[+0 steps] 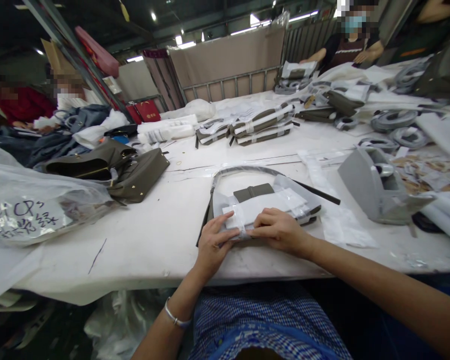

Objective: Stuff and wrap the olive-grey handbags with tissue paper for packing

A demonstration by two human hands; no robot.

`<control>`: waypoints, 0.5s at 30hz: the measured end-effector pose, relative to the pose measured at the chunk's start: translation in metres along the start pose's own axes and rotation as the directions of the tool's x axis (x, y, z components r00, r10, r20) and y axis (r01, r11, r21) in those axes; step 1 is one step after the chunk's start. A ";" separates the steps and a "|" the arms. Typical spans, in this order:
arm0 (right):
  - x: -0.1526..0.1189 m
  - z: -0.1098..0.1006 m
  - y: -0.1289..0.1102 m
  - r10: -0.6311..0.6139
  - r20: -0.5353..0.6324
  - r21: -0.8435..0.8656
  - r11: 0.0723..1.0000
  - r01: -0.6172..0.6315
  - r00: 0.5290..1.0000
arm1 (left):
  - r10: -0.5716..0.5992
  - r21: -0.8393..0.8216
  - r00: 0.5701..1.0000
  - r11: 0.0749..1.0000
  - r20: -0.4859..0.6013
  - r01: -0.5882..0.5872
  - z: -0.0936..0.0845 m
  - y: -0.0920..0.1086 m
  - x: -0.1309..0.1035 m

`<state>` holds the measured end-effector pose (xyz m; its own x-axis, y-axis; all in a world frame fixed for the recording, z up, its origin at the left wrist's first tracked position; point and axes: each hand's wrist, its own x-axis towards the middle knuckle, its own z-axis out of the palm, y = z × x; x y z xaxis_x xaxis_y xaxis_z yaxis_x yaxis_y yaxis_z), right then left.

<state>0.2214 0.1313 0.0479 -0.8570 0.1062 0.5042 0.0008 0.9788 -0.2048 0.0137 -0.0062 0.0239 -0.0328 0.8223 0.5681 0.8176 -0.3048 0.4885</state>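
Observation:
A dark olive handbag [253, 191] lies flattened on the white table in front of me, partly covered by white wrapping sheet [281, 202]. Its long strap [243, 170], in a clear-looking sleeve, arches behind it. A strip of clear tape [240, 220] crosses the wrapping near the left end. My left hand [215, 242] grips that end, its fingers over the front near the tape. Bent fingers of my right hand [279, 230] press together on the wrapping just right of the tape. Under both hands, the bag's near edge is partly hidden.
Wrapped bags [262, 127] are stacked behind. Unwrapped olive bags [138, 175] and a marked plastic sack [33, 210] stand left. A grey tape dispenser [371, 185] and clear sleeves [341, 220] lie right. Rolled straps [393, 122] sit farther back. A masked co-worker [350, 50] is across the table.

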 end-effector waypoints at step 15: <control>-0.029 -0.035 -0.005 -0.043 -0.094 -0.146 0.989 0.029 0.995 | 0.132 0.022 0.990 0.991 0.043 -0.133 -0.031 0.010 0.000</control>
<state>0.2639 0.1291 0.0636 -0.8039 0.0796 0.5895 0.0509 0.9966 -0.0652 0.0041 -0.0239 0.0497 0.0999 0.7950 0.5983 0.8269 -0.4008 0.3944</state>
